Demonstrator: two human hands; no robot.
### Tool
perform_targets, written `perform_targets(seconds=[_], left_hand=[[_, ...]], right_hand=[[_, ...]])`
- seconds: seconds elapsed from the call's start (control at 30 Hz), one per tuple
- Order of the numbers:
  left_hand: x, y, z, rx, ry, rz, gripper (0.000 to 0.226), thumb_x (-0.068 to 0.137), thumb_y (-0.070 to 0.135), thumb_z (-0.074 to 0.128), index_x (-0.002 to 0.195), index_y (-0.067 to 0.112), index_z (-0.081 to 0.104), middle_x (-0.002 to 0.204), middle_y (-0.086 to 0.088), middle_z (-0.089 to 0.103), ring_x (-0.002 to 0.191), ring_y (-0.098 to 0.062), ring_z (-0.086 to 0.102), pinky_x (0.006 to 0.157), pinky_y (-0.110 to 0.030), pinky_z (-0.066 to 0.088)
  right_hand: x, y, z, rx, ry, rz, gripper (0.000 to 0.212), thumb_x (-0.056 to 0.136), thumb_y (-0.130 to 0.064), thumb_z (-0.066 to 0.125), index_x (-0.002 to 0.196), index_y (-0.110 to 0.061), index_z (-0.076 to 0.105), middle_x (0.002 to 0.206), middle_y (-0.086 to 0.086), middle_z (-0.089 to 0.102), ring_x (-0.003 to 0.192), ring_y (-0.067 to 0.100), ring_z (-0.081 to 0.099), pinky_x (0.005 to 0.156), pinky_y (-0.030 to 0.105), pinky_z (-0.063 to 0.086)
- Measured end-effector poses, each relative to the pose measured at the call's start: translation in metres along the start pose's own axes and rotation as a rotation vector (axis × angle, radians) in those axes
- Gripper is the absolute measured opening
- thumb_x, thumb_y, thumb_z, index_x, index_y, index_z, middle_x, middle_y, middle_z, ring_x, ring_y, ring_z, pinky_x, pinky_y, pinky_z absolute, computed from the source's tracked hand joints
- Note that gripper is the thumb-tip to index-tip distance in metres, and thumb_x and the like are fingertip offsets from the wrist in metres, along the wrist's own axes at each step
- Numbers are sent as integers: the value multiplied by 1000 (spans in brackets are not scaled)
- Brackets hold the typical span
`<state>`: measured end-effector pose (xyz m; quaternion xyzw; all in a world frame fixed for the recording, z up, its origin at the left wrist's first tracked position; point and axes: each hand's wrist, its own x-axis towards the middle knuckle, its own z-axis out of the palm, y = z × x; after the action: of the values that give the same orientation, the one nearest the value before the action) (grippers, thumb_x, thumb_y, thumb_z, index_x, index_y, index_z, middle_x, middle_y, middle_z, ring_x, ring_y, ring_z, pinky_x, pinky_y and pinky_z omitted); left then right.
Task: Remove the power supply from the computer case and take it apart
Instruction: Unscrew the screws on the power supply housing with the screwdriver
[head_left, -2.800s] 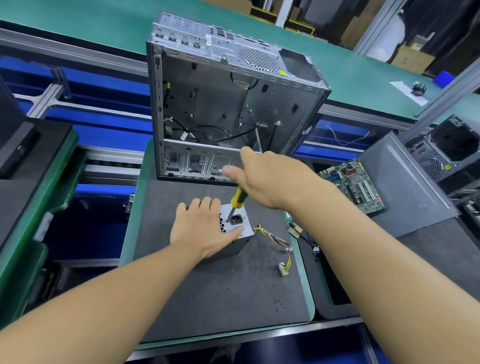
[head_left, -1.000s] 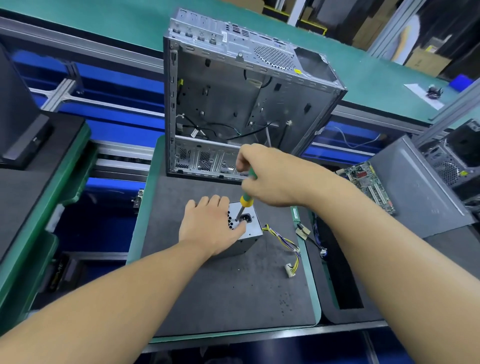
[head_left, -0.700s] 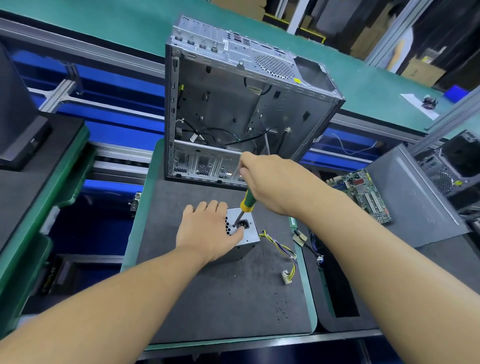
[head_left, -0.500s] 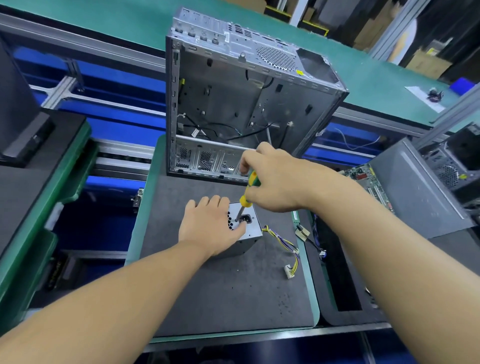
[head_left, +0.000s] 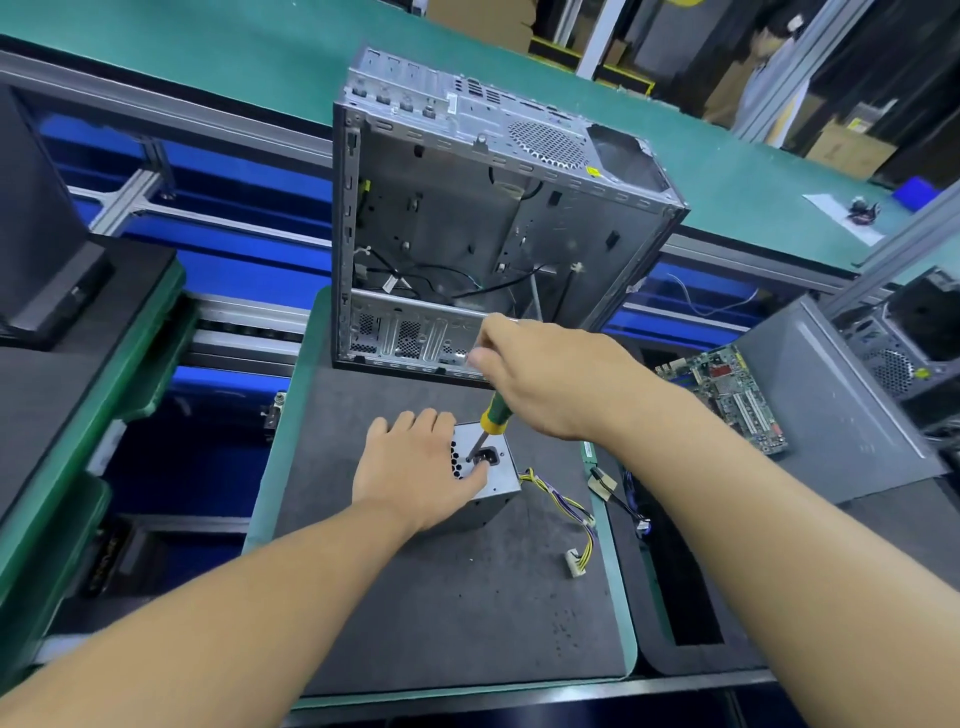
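Note:
The grey metal power supply (head_left: 497, 475) stands on the dark foam mat (head_left: 441, 597) in front of the open computer case (head_left: 467, 218). My left hand (head_left: 415, 467) lies over its top left part and holds it down. My right hand (head_left: 550, 374) grips a screwdriver (head_left: 491, 418) with a green and yellow handle. Its tip touches the top face of the power supply beside the black socket. Yellow and black cables (head_left: 566, 509) with a white plug trail from the unit to the right.
The empty case stands upright at the mat's far edge, its open side facing me. A motherboard (head_left: 727, 395) and a grey side panel (head_left: 831, 405) lie to the right. Another case (head_left: 904, 338) sits at far right. A green conveyor belt (head_left: 208, 57) runs behind.
My right hand has shifted and turned slightly on the screwdriver handle while the tip stays at the same spot. My left hand stays on the power supply.

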<state>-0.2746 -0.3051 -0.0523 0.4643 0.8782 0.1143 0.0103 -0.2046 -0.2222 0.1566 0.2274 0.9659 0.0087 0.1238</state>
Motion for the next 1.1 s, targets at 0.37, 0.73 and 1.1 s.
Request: perform_targets(seconds=[0.37,0.73,1.1], left_hand=[[1,-1,3,-1,9,4,69,78,76,16,109,26,50,105,9,55,99,-18,50,82,-39,32],[0,-1,4,-7,12,0,66,78,76,18,107,26,49,103,9,54,98,-18,49,81,-39,31],[1,0,4,1,2,1,68,79,76,17,109,25,50,105,9,54,99,-18,49,82,-39,33]], right_hand=[[1,0,1,-6,3,22,31,100,-47,28,113,-23,43,108,-3,52,88,29,56,73,41,42],[1,-3,-1,-5,-42,58,35,99,-51,29,113,-22,43,110,-1,50,92,30,54,74,42,43],[0,0,-5,71,-157,11,36,93,-54,43,116,-25,43,115,-2,38,101,27,51,86,45,46]])
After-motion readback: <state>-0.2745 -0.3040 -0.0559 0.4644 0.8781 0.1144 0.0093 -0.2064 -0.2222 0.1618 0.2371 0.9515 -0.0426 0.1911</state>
